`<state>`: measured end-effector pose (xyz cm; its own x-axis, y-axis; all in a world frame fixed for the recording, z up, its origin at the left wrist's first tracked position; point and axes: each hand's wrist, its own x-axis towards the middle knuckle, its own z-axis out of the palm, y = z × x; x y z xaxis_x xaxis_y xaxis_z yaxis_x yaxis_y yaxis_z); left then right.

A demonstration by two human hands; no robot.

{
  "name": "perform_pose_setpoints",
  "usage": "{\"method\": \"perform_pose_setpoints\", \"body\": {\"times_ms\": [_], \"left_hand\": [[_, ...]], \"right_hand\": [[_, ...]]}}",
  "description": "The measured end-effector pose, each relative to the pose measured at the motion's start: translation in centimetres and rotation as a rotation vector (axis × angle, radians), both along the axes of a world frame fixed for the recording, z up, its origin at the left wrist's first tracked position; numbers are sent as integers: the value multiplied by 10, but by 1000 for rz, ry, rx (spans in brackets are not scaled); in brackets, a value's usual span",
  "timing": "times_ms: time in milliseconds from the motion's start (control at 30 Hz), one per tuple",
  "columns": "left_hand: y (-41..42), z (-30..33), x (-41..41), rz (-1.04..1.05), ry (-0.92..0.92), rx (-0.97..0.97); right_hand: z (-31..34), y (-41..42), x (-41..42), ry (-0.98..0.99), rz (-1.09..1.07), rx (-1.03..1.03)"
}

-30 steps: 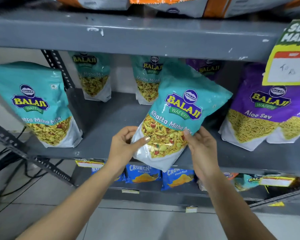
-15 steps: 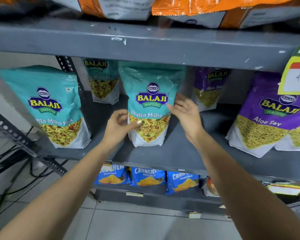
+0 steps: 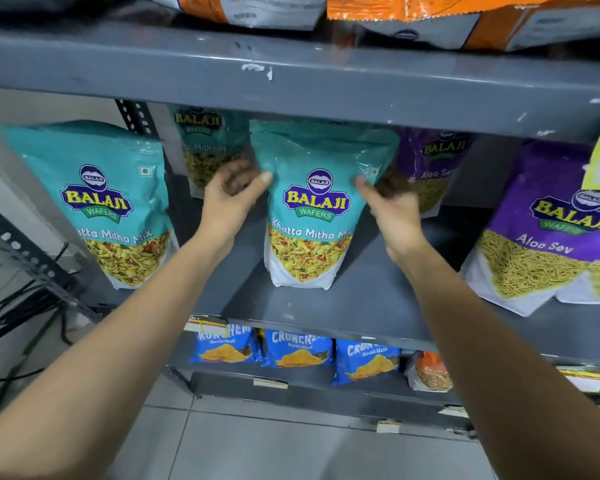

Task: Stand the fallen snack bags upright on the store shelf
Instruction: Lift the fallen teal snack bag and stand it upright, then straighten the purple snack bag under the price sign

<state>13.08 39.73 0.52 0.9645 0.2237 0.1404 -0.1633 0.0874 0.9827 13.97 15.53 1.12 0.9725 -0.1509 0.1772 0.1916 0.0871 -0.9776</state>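
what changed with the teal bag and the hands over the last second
The teal Khatta Mitha Mix bag went from tilted at the shelf edge to standing upright further back. Left hand and right hand moved from its bottom to its upper sides. The other teal and purple bags stayed put.

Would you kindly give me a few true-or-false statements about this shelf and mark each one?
1. The middle teal bag stands upright on the grey shelf. True.
2. The left hand and right hand flank its upper part. True.
3. The purple bags read Khatta Mitha Mix. False: they read Aloo Sev.
4. The blue Crunchex bags sit on the shelf above. False: they sit below.
5. Another teal bag stands further left. True.
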Motion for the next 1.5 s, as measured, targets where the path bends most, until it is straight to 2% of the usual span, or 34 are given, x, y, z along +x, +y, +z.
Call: {"method": "perform_pose_setpoints", "body": {"times_ms": [100, 200, 367, 567, 633, 700, 767, 833, 967, 1033, 1100, 1167, 1267, 1333, 1433, 1500], "left_hand": [[4, -31, -6, -243, 173, 174], [4, -56, -14, -356, 210, 281], [19, -67, -30, -306, 124, 291], [29, -68, -42, -299, 131, 314], [26, -67, -47, -237, 118, 333], [19, -66, -57, -69, 59, 386], [8, -66, -67, 118, -63, 434], [-9, -64, -78, 243, -178, 446], [-79, -55, -99, 319, -300, 445], [-127, -50, -97, 241, -354, 435], [-179, -50, -85, 97, -383, 462], [-229, -54, -68, -64, -308, 474], [-289, -64, -35, -344, 73, 374], [-317, -68, -17, -515, 225, 357], [-335, -77, -2, -647, 191, 406], [-331, -84, -5, -561, 135, 483]], "right_hand": [[-30, -2, -5, 252, 289, -222], [-56, 4, -11, 313, 383, -367], [-70, 18, -24, 247, 359, -394], [-77, 28, -35, 202, 338, -428], [-75, 25, -38, 211, 354, -429], [-76, 14, -44, 207, 369, -413], [-78, -8, -55, 190, 296, -373], [-80, -41, -68, 138, 106, -334], [-87, -133, -104, 70, -474, -301], [-91, -182, -121, 104, -728, -382], [-94, -224, -128, 157, -823, -457], [-94, -253, -125, 241, -735, -503], [-89, -278, -107, 287, -464, -491], [-88, -287, -92, 244, -348, -518], [-92, -294, -79, 226, -275, -517], [-94, -294, -75, 241, -217, -503]]}}
